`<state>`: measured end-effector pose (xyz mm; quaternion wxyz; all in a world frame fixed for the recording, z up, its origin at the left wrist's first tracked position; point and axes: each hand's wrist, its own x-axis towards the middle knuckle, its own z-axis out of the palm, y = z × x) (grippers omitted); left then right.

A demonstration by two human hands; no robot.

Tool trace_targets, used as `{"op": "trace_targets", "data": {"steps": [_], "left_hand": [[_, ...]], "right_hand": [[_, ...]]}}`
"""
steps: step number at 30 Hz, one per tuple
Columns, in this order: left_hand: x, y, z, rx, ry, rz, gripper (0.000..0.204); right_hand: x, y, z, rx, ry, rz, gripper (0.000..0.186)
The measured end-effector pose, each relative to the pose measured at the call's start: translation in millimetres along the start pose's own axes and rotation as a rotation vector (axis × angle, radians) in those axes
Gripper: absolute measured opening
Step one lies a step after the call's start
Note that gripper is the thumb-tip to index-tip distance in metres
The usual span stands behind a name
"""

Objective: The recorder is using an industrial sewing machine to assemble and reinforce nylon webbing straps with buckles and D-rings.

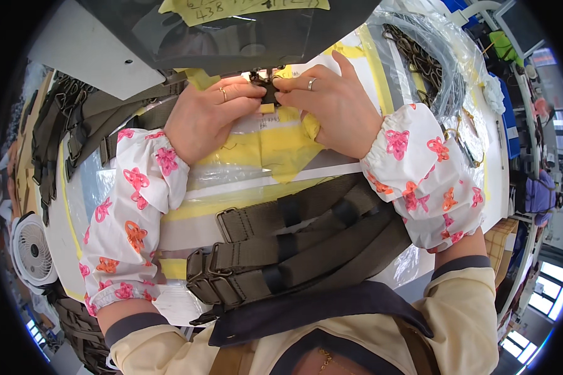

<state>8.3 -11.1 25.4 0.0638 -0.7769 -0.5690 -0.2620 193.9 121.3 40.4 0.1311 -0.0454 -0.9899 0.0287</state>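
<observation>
Under the head of a grey sewing machine [231, 39], a dark olive webbing strap [269, 95] lies at the lit needle area. My left hand [211, 115] presses its closed fingertips on the strap from the left, and more webbing runs out leftward beneath that hand. From the right, my right hand [334, 103] pinches the strap's other side, thumb and forefinger together. Both hands rest close to the needle and nearly meet. Their fingers partly cover the strap's ends. Yellow tape [275, 147] and clear plastic cover the work surface just in front.
Several olive straps with metal buckles [231, 259] lie across the table near my body. More straps [87, 119] hang over the left side. A plastic bag of metal hooks [416, 59] sits at the far right. A white fan [34, 250] stands at the left.
</observation>
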Motion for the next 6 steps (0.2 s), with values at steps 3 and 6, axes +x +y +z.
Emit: {"op": "trace_targets", "data": {"steps": [3, 6], "left_hand": [[-1.8, -7.4, 2.0, -0.071, 0.031, -0.042, 0.019], [-2.5, -14.7, 3.9, -0.061, -0.024, -0.116, 0.018]], "right_hand": [[3.9, 6.2, 5.1, -0.010, -0.002, 0.003, 0.040], [9.8, 14.0, 5.2, -0.004, -0.086, 0.032, 0.036]]}}
